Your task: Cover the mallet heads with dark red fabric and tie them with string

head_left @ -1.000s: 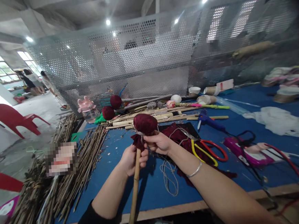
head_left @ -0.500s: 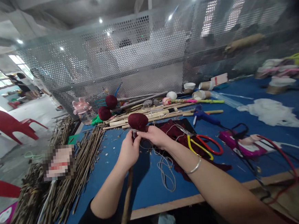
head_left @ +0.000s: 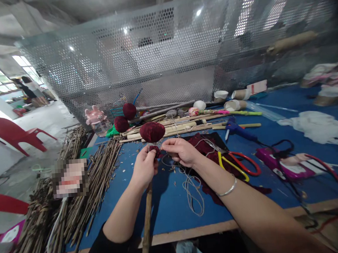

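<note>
A dark red cloth-covered ball sits on top of a wooden stick that slants down past the table's front edge. My left hand is closed around the stick just under the ball, where the gathered cloth and grey string meet. Beside it, my right hand pinches the grey string, whose loose loops trail down onto the table. Dark red cloth lies partly beneath my right forearm. Scissors with red and yellow handles rest on that cloth.
Bundled thin sticks cover the table's left side. Behind my hands lie two more red balls and pale rods. To the right are a blue glue gun, a purple box, cables and white plastic. A perforated screen stands behind.
My right hand has drawn slightly away from the ball's neck, the string between its fingers. The ball now tilts a little differently, and the whole view has shifted slightly.
</note>
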Available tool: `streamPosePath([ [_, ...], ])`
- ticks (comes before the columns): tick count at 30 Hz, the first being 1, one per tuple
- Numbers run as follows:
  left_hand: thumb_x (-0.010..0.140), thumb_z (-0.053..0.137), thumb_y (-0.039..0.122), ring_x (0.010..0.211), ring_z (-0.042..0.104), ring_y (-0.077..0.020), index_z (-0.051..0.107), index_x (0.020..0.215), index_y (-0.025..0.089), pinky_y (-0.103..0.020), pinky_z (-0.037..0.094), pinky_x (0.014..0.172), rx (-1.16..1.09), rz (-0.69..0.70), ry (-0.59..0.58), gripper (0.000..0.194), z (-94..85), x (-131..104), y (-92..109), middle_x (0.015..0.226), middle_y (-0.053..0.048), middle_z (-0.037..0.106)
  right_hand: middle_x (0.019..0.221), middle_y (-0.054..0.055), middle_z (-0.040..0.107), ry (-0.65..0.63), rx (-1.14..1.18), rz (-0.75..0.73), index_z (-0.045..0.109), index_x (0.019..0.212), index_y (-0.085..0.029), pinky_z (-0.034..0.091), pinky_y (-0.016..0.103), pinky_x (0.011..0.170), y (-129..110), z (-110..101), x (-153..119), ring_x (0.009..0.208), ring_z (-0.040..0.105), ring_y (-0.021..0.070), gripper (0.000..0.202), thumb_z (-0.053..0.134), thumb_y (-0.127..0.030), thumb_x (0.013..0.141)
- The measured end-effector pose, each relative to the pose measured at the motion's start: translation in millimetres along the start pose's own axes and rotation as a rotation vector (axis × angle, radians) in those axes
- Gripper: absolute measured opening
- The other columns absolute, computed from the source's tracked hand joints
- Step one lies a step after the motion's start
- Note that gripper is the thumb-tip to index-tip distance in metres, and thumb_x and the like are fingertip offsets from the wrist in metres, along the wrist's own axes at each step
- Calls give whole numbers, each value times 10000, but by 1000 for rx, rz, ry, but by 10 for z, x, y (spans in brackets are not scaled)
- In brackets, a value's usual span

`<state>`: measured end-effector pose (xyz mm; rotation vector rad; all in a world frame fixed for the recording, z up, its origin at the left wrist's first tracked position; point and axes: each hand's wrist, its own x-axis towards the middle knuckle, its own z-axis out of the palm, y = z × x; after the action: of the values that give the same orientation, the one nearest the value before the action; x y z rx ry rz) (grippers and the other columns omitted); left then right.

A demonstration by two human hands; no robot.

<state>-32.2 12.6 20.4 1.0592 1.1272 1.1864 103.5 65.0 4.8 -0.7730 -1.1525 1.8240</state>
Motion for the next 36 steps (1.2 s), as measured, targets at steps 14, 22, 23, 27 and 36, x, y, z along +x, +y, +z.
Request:
streamPosePath([
  [14, 667, 637, 357, 359, 183, -10, 335, 658, 199, -126, 109, 323, -75, -169, -99, 341, 16, -88, 40, 508, 99, 249, 421, -102, 413, 35, -76, -94, 522, 666, -148, 90, 188, 314, 135, 12, 112, 312, 198, 6, 251, 718, -250, 547],
  [22, 622, 514, 146, 357, 46, -18, 384, 729, 205, -112, 74, 281, -291, -429, -404, 178, -170, -27, 45, 491, 108, 175, 446, -93, 437, -134, 4, 40, 553, 758, -140, 82, 175, 309, 72, -22, 0, 314, 184, 5, 307, 753, -255, 556],
  [23, 615, 498, 139, 362, 21, -19, 387, 740, 206, -112, 64, 273, -347, -500, -502, 180, -204, -17, 41, 495, 107, 171, 425, -97, 411, -174, 25, 83, 560, 745, -135, 78, 171, 313, 73, -37, -18, 318, 173, 4, 299, 757, -253, 554],
  [27, 610, 469, 145, 361, -33, -18, 376, 722, 202, -103, 23, 262, -534, -640, -743, 156, -259, 16, -43, 491, 102, 145, 389, -113, 330, -275, 152, 205, 603, 810, -129, 78, 160, 336, 140, -86, -57, 338, 143, 6, 329, 763, -264, 557],
  [36, 734, 489, 543, 763, 585, -160, 529, 1013, 200, -258, 461, 613, -151, -192, -103, 443, -192, 2, 136, 936, -66, 599, 388, -134, 197, -145, 276, 85, 394, 573, -168, 55, 143, 328, 41, -136, 24, 345, 91, 3, 409, 782, -299, 559],
])
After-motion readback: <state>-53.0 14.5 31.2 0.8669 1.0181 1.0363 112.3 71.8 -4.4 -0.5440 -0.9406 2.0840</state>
